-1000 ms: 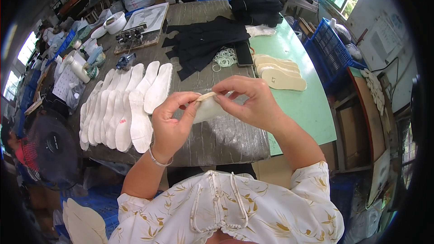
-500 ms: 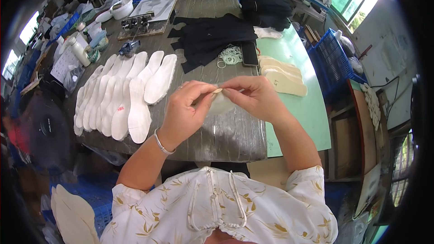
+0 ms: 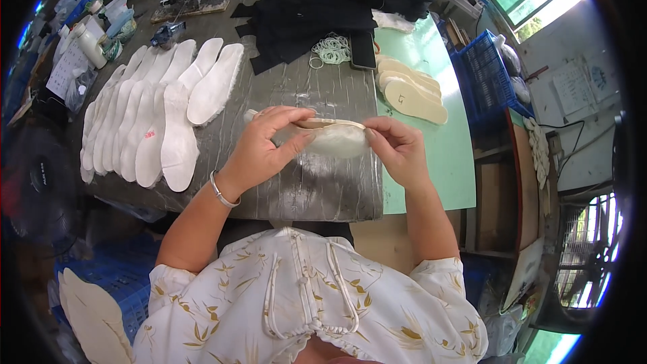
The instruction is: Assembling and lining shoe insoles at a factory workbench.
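Above the front of the dark table, both of my hands hold a fuzzy white insole (image 3: 337, 143) with a thin beige edge along its top. My left hand (image 3: 259, 152) pinches its left part between thumb and fingers. The fingertips of my right hand (image 3: 403, 154) are closed on its right end. To the left, several white fleecy insoles (image 3: 176, 136) lie overlapping in rows, one bearing a red mark. On the right, a small stack of beige insoles (image 3: 416, 101) rests on the green board (image 3: 438, 175).
Beyond my hands are black cloth pieces (image 3: 306, 27), a heap of pale rubber bands (image 3: 331, 48) and a dark phone (image 3: 362, 50). A blue crate (image 3: 486, 71) stands at the right. At the lower left, beige sheets (image 3: 94, 313) stand beside another blue crate (image 3: 135, 290). A fan (image 3: 37, 182) is at left.
My hands have moved apart, the left one slightly left and the right one slightly right. The insole's edge, earlier pinched at one spot, now stretches between them. The whole view has shifted.
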{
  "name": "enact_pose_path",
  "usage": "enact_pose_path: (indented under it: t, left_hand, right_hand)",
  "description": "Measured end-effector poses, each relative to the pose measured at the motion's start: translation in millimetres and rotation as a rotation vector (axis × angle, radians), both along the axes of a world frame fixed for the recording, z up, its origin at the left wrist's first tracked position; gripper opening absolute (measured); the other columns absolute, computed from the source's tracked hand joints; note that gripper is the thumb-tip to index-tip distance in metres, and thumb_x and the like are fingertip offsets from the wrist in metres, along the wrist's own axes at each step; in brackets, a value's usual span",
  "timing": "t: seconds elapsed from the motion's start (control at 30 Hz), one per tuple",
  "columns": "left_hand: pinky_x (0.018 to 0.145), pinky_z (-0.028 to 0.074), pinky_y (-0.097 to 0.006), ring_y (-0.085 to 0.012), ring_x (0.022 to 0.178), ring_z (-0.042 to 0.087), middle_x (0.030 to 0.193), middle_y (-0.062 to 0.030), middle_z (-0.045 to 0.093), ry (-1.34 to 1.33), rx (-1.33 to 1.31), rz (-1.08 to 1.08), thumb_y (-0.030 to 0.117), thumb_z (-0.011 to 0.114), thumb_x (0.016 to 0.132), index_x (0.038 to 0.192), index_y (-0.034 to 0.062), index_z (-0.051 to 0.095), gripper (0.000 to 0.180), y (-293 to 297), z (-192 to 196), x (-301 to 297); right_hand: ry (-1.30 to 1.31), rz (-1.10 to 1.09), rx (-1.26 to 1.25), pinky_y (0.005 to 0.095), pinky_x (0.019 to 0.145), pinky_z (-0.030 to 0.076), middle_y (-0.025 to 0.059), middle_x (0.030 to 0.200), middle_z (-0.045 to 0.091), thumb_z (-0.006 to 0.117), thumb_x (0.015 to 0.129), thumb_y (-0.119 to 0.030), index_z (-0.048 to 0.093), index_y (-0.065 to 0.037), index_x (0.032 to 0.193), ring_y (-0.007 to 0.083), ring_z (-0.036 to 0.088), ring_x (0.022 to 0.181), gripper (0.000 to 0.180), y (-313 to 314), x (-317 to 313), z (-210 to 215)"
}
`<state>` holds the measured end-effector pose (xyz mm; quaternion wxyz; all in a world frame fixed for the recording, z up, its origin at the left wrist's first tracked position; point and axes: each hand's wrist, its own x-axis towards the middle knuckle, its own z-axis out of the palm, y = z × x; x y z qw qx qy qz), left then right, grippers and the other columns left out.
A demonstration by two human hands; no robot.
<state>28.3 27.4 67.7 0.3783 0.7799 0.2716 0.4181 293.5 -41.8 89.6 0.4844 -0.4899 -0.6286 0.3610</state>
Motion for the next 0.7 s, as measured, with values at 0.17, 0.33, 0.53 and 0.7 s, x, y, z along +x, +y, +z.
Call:
enact_pose_path:
  t: [0.17,0.33,0.53,0.7]
  left_hand:
    - [0.101,0.046,-0.037,-0.0228,0.104,0.068,0.112,-0.0088,0.074,0.052,-0.005,-0.032,0.014,0.077,0.088,0.119,0.0052,0.073,0.033,-2,-12,14]
    - [0.094,0.048,-0.035,-0.0214,0.099,0.068,0.105,-0.0077,0.075,0.017,0.001,-0.007,0.016,0.083,0.083,0.110,0.0043,0.076,0.030,-7,-17,33]
    - [0.093,0.047,-0.035,-0.0208,0.092,0.067,0.097,-0.0064,0.074,-0.007,0.037,-0.025,0.009,0.082,0.082,0.105,0.0047,0.076,0.025,-8,-17,45]
    - [0.099,0.044,-0.037,-0.0208,0.094,0.067,0.101,-0.0058,0.073,0.027,0.067,-0.048,0.009,0.081,0.083,0.107,0.0054,0.075,0.025,-6,-19,41]
  right_hand:
    - [0.062,-0.027,-0.027,0.0217,0.072,0.052,0.0028,0.094,0.071,0.065,0.098,-0.001,0.071,0.004,0.109,0.0056,0.063,0.082,0.014,-13,13,-24]
    - [0.064,-0.039,-0.027,0.0223,0.072,0.054,0.0043,0.096,0.071,0.064,0.096,0.003,0.072,0.004,0.108,0.0071,0.063,0.082,0.014,-21,13,-30]
    - [0.041,-0.045,-0.006,0.0222,0.073,0.054,0.0053,0.100,0.070,0.062,0.097,0.004,0.070,0.004,0.109,0.0073,0.063,0.084,0.015,-26,15,-36]
    - [0.098,-0.009,-0.028,0.0216,0.074,0.052,0.0064,0.102,0.069,0.062,0.098,0.004,0.070,0.005,0.110,0.0071,0.062,0.087,0.014,-30,18,-38]
